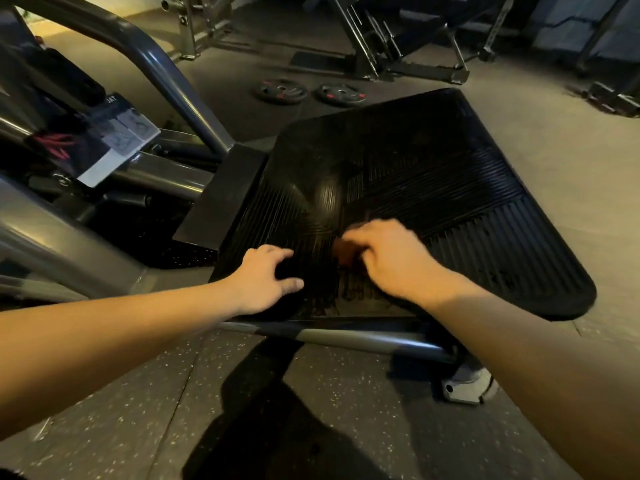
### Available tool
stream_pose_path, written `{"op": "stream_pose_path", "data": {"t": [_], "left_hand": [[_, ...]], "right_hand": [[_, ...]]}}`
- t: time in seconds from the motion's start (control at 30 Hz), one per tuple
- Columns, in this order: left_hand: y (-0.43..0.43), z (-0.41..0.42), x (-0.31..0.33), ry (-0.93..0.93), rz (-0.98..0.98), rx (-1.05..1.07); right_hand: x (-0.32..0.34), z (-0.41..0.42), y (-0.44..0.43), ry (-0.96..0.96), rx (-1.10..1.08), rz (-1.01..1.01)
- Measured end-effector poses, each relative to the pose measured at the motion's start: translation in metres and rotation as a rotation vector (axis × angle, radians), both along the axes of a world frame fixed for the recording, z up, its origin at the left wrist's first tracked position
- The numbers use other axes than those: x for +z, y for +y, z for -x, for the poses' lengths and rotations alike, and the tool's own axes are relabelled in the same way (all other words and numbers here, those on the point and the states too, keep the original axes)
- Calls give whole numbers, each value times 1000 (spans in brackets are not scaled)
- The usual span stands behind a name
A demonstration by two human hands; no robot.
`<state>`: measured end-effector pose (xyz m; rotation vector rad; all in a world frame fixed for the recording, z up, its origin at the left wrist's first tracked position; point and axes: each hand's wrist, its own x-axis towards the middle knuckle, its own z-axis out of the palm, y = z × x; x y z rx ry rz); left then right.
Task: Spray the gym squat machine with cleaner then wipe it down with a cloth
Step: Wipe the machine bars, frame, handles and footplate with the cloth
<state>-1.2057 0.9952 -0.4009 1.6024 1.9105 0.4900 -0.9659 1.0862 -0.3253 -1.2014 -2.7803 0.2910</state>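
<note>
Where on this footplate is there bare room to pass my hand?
Bare: the far half of the footplate, beyond both hands toward the two weight plates, and its near right corner. Crowded: the near edge, where the left hand rests and the right hand holds the cloth.

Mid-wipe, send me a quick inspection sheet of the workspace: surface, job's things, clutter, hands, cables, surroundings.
Surface: black ribbed footplate of the squat machine, tilted; wet-looking streaks by its near edge.
Job's things: brownish cloth under the right hand, blurred; no spray bottle seen.
Clutter: two weight plates flat on the floor beyond the footplate.
Hands: left hand rests on the footplate with fingers spread, holding nothing; right hand grips the cloth against the footplate.
Cables: nothing seen.
Surroundings: grey frame tube at left, another machine behind, speckled rubber floor.
</note>
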Motion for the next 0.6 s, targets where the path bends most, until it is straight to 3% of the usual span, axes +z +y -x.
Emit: {"op": "stream_pose_path", "data": {"t": [0.1, 0.23, 0.33, 0.5, 0.6], "left_hand": [[-6, 4, -16, 106, 94, -80], [-9, 7, -21, 134, 44, -99], [-6, 5, -21, 101, -11, -122], [8, -15, -22, 85, -108, -179], [10, -23, -26, 92, -105, -169]], "right_hand": [[-23, 12, -18, -265, 94, 174], [-33, 9, -34, -216, 215, -48], [-29, -8, -37, -257, 222, -88], [-4, -76, -5, -109, -124, -166], [-11, -72, -5, -5, -274, -173]]}}
